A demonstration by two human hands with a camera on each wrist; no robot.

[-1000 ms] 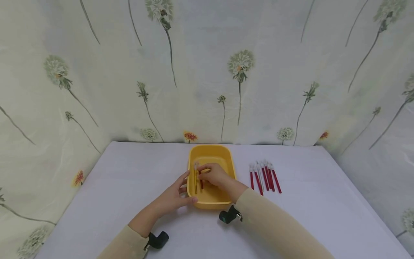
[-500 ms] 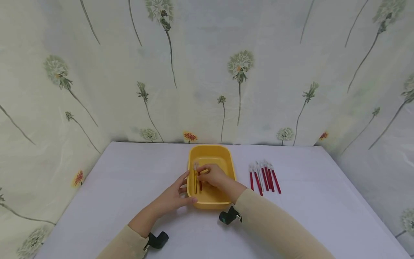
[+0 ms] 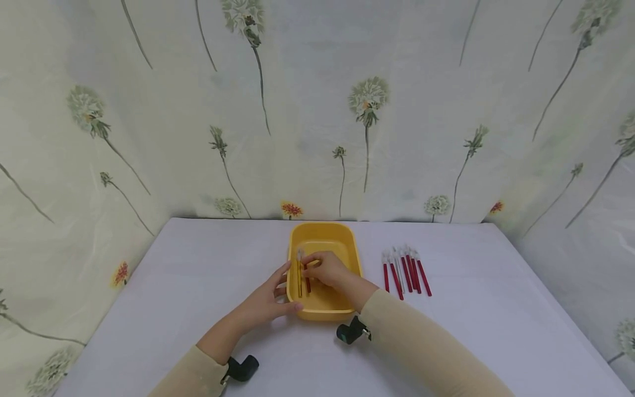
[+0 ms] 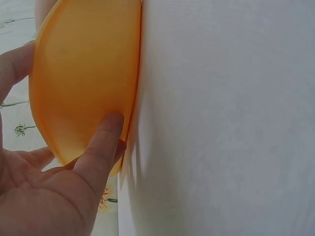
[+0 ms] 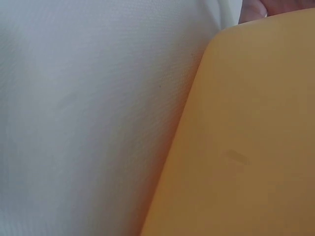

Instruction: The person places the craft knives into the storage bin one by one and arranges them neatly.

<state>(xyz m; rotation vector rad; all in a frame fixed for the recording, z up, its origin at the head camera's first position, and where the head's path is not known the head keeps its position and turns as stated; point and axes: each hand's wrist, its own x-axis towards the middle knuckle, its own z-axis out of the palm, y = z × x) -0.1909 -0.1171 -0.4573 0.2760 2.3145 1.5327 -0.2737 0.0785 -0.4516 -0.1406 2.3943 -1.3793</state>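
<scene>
A yellow tray (image 3: 323, 315) stands on the table. My left hand (image 3: 264, 304) holds its near left corner, thumb at the front rim and fingers along the left side; the left wrist view shows those fingers against the tray's outer wall (image 4: 83, 73). Inside the tray, my right hand (image 3: 329, 269) pinches a slim red stick (image 3: 308, 285), its upper part hidden by the fingers. Just left of it lies a slim yellow stick (image 3: 300, 280) with a pale tip, roughly parallel. The right wrist view mostly shows the tray's outside (image 5: 246, 123) and white cloth.
Several red sticks (image 3: 407, 273) with whitish tips lie in a loose row right of the tray, a silvery one (image 3: 399, 270) among them. White cloth covers the table (image 3: 223, 248). Behind it hangs a flower-patterned backdrop (image 3: 307, 138).
The red stick in my right hand has shifted very slightly to the left. The left hand and the tray have stayed in place.
</scene>
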